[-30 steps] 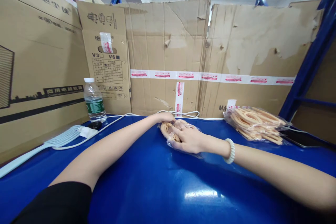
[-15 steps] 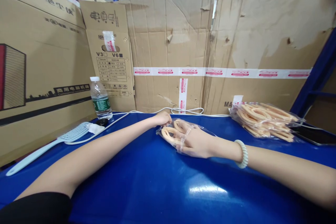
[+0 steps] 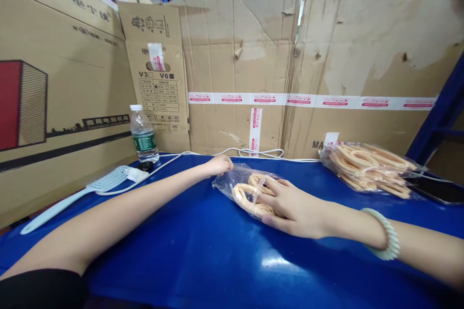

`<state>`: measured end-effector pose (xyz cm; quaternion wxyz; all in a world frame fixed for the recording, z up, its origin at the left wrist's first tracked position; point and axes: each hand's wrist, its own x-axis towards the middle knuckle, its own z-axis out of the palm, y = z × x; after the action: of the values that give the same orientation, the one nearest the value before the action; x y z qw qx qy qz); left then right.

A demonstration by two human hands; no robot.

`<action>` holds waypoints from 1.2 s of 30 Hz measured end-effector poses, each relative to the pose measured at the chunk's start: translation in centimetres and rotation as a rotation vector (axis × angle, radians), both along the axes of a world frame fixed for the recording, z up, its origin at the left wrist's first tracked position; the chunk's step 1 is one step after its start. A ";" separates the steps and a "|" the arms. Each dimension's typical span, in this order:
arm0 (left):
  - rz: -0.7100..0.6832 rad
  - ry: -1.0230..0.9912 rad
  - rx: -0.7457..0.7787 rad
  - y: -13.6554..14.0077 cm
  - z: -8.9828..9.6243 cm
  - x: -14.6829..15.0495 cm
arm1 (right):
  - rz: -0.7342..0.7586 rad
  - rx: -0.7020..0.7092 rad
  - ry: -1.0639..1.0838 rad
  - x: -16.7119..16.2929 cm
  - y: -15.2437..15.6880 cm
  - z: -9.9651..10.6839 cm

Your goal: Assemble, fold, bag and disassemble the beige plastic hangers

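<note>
A clear plastic bag (image 3: 232, 179) lies on the blue table, with looped beige tube-like cords (image 3: 243, 194) inside it. My left hand (image 3: 219, 164) is closed in a pinch on the bag's far left corner, stretching the plastic. Over the right part of the bag is my right hand (image 3: 295, 205), its fingers stretched and apart on the cords and its thumb on the near side. Plastic crosses near those fingertips; I cannot tell whether they are inside the bag or on top. My right wrist wears a pale beaded bracelet (image 3: 386, 234).
Several similar bagged cords (image 3: 366, 166) are piled at the right, beside a dark phone (image 3: 438, 189). A water bottle (image 3: 144, 137) and a light blue hairbrush (image 3: 107, 181) are at the left. A white cable (image 3: 186, 153) runs along the back, before cardboard sheets (image 3: 235, 72).
My right hand has slid right and nearer over the bag, showing more of the cords. My left hand has shifted slightly left, and the plastic between the hands is drawn out wider.
</note>
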<state>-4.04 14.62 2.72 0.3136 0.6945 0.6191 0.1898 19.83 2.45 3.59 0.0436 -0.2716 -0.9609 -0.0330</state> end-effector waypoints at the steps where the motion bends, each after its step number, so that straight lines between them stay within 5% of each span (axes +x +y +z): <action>1: 0.007 0.000 0.003 0.0 0.0 -0.2 | 0.001 -0.012 0.005 0.1 -0.3 0.1; 13: 0.117 -0.021 0.018 0.3 0.0 -4.0 | 0.037 -0.091 0.054 2.1 -1.3 0.4; 25: 0.130 -0.020 0.110 0.1 -0.5 -5.4 | 0.048 0.009 0.029 -1.7 1.5 -0.3; 36: 0.239 0.178 0.285 3.2 -0.2 -10.6 | 0.068 -0.074 -0.005 0.8 -0.9 0.3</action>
<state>-14.60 17.80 2.49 0.1313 0.6676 0.6891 0.2493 20.61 1.59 3.87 0.0323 -0.2400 -0.9702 0.0032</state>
